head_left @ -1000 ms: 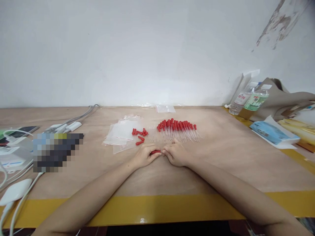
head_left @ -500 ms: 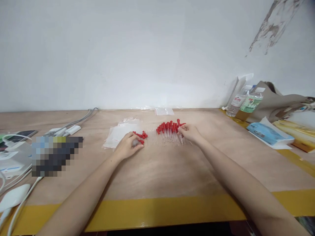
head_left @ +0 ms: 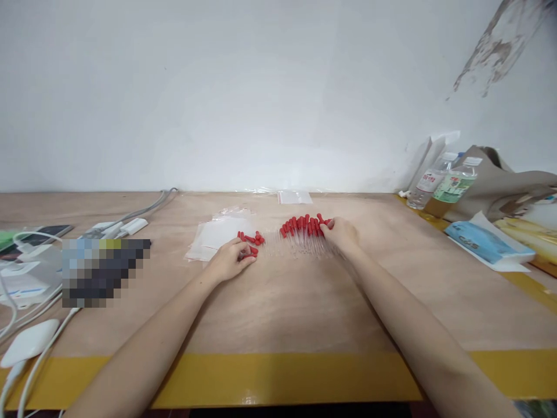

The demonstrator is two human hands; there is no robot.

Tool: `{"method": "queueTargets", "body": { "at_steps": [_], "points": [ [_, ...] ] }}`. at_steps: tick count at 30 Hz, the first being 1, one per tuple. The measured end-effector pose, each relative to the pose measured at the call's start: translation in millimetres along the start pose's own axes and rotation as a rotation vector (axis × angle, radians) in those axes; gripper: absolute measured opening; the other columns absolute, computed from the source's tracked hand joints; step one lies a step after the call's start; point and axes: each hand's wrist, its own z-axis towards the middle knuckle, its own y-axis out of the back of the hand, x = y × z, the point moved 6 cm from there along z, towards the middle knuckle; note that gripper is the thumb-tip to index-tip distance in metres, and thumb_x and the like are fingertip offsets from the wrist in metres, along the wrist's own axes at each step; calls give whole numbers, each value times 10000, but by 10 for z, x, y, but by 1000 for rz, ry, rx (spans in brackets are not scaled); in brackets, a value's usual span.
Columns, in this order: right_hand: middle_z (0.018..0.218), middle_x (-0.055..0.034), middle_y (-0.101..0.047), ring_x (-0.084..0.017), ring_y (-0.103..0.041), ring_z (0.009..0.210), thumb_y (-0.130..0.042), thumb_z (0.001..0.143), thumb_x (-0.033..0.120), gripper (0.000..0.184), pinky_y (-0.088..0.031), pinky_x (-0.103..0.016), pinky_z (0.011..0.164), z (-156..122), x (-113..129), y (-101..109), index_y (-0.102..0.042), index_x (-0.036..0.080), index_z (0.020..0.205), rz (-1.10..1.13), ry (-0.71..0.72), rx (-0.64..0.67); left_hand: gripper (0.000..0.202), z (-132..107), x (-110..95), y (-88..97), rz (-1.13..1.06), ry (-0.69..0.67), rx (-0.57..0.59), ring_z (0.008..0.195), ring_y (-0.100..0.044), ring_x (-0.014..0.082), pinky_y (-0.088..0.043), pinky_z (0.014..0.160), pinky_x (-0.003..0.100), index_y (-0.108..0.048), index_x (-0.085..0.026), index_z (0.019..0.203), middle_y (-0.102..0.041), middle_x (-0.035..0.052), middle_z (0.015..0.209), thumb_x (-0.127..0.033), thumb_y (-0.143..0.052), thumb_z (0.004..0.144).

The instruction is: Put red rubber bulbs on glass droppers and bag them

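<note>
My left hand [head_left: 228, 259] rests on the table with its fingers curled on a red rubber bulb [head_left: 252, 251]. More loose red bulbs [head_left: 259, 237] lie just beyond its fingertips. To their right, bare clear glass tubes [head_left: 273, 242] lie side by side. Further right is a row of assembled droppers [head_left: 302, 229], red bulbs pointing away and glass tips towards me. My right hand [head_left: 343, 235] is closed at the right end of this row, thumb and fingers pinched on a dropper whose glass part is mostly hidden.
Clear zip bags [head_left: 221, 233] are piled behind my left hand, and another bag [head_left: 295, 197] lies by the wall. Cables, chargers [head_left: 32, 278] and a pixelated item sit on the left. Bottles [head_left: 455, 188], a tissue pack [head_left: 487, 241] and a grey bag [head_left: 500, 186] stand right.
The view has shifted slightly. My right hand has lowered onto the right end of the dropper row. My left hand stays by the loose bulbs, with its fingers slightly moved.
</note>
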Motion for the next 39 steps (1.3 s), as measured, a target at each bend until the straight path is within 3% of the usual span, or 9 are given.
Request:
{"method": "queueTargets", "body": {
  "at_steps": [6,9,13,16,20,27,32,35,39],
  "points": [
    [786,-61,-651,-207,-591,763,-464,763,408,262,-377,-277,632,-54,116,98,-617,197,788,26,46,-45,178,10,-45,24,-1,-1,-23,677,-522,142,-407,624,258,-502,-177,699,-540,18,760,-335,-504,782],
    [794,-53,-652,-185,-584,770,-449,791,352,232,-375,-272,665,-194,385,83,-613,192,823,84,211,-50,178,7,-70,51,10,20,-63,624,-510,144,-391,591,262,-480,-185,727,-538,4,693,-343,-471,808],
    [851,-54,-654,-176,-579,823,-439,810,313,225,-362,-286,737,-450,851,-145,-626,190,784,49,428,100,159,11,-83,33,-40,27,-102,662,-536,155,-415,623,277,-510,-188,821,-577,14,739,-327,-435,839],
    [924,-109,-645,-229,-570,904,-461,798,336,246,-350,-342,776,-532,1055,-346,-634,163,820,-66,389,189,198,22,-95,11,-90,-33,-163,817,-558,171,-433,740,305,-548,-182,936,-604,51,906,-299,-409,858],
    [932,-152,-644,-264,-591,864,-511,749,293,236,-346,-407,782,-497,1193,-504,-633,133,872,-97,305,254,239,30,-80,-21,-94,-58,-209,846,-553,178,-439,777,317,-586,-167,954,-601,67,910,-300,-410,861],
    [912,-149,-653,-272,-598,863,-554,687,195,201,-301,-460,842,-428,1270,-595,-637,141,862,-102,237,313,177,10,-105,-4,-101,-38,-232,819,-545,161,-448,739,291,-579,-173,894,-579,44,874,-279,-448,840],
    [901,-155,-640,-272,-590,854,-458,785,251,203,-347,-418,786,-506,1240,-408,-606,127,850,-53,280,260,147,-12,-164,28,-140,-67,-244,797,-542,150,-442,716,278,-574,-179,880,-579,36,869,-268,-469,828],
    [917,-119,-628,-219,-577,869,-383,854,288,229,-368,-331,756,-637,1103,-241,-553,147,918,32,398,200,175,-16,-217,-1,-196,-58,-250,762,-543,146,-443,678,272,-581,-172,906,-590,45,863,-289,-479,827],
    [927,-77,-617,-175,-560,844,-384,864,235,193,-379,-291,747,-956,855,-109,-520,166,984,328,798,104,195,-10,-316,-142,-260,-10,-222,641,-523,128,-429,586,251,-588,-163,895,-597,26,750,-317,-501,812]
  ]
}}
